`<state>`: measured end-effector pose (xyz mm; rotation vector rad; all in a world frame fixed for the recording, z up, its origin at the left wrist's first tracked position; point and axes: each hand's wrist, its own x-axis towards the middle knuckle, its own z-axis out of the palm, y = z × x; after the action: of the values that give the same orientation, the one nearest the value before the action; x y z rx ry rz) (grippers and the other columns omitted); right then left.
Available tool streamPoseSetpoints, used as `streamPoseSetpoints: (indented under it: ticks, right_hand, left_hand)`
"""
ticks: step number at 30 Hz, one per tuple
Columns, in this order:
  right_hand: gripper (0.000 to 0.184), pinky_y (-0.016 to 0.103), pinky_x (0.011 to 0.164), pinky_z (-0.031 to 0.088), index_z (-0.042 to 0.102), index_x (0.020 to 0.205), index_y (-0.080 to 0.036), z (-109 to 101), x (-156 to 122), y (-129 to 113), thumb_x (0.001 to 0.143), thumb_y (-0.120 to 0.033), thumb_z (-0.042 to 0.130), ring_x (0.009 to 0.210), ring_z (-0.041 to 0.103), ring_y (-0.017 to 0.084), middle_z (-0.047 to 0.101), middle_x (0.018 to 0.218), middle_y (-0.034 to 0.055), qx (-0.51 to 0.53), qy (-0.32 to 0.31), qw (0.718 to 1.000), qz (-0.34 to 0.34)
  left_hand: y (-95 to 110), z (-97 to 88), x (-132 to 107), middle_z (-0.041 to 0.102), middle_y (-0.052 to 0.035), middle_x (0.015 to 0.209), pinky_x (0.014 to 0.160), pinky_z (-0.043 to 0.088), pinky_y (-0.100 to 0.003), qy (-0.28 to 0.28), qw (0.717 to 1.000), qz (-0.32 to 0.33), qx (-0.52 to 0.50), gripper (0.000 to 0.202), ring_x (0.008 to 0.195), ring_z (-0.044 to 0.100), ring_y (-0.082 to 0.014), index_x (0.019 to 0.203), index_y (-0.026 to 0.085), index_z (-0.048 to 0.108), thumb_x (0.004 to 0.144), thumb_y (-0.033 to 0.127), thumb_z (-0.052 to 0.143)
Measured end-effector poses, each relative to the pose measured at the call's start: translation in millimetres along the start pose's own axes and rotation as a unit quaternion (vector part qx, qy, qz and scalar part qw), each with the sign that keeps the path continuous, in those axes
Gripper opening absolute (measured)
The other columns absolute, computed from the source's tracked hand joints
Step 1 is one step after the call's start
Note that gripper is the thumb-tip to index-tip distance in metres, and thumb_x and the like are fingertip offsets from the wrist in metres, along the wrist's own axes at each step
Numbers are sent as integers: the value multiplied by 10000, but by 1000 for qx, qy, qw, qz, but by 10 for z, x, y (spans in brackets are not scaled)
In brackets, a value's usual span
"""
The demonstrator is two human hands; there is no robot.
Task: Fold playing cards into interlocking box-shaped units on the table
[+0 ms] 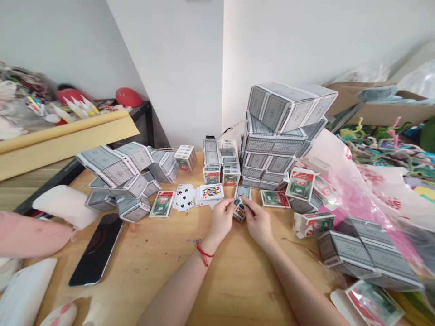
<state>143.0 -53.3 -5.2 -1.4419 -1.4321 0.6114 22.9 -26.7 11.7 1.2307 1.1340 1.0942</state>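
Observation:
Both my hands meet over the middle of the wooden table [163,267]. My left hand [222,218], with a red string on the wrist, and my right hand [258,221] are closed together on a small stack of playing cards [239,211] held between the fingertips. Just beyond the hands lie face-up cards: a fanned black-suit group [184,197] and a pile topped by a court card [210,192]. A grey-backed card pack [243,192] sits right behind my fingers.
Tall piles of grey wrapped card bundles stand at the back right [282,136] and left [118,174]. Green-and-red card boxes [301,183] lie scattered to the right. A black phone [97,249] lies at the left. Pink plastic bag [356,190] covers the right side.

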Motion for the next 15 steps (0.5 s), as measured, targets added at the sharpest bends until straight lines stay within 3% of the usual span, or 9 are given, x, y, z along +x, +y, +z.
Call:
streamPoseSetpoints:
  ticks: [4,8,11,15]
  right_hand:
    - [337,346,759,484,589,1101,-233,-9,-14,-16,827,-262,395,877,618,216,652,1013,77,-71,-5,997,-29]
    - [346,327,690,485,574,1106,-223,-14,-30,-19,828,-253,371,806,630,217,665,963,80,-104,-13,994,-17]
    - [342,302,623,478,577,1082,-209,-18,-35,-12,832,-261,349,719,632,206,677,882,74,-98,-18,995,13]
    - [320,276,562,458,591,993,-173,-17,-20,-12,836,-325,357,626,612,190,670,769,69,-51,20,997,57]
  left_hand:
    - [17,13,-17,665,-75,848,690,436,-270,7,1000,3,8,254,761,583,-171,864,136,650,744,335,546]
    - [47,22,-30,664,-76,808,650,438,-262,19,1000,-7,18,247,721,588,-169,854,129,642,745,327,544]
    - [52,23,-30,658,-74,792,635,436,-261,26,999,-2,35,230,704,585,-167,843,128,637,748,312,537]
    - [28,25,-32,651,-75,799,646,437,-263,24,999,8,48,210,718,584,-166,839,131,625,763,291,512]
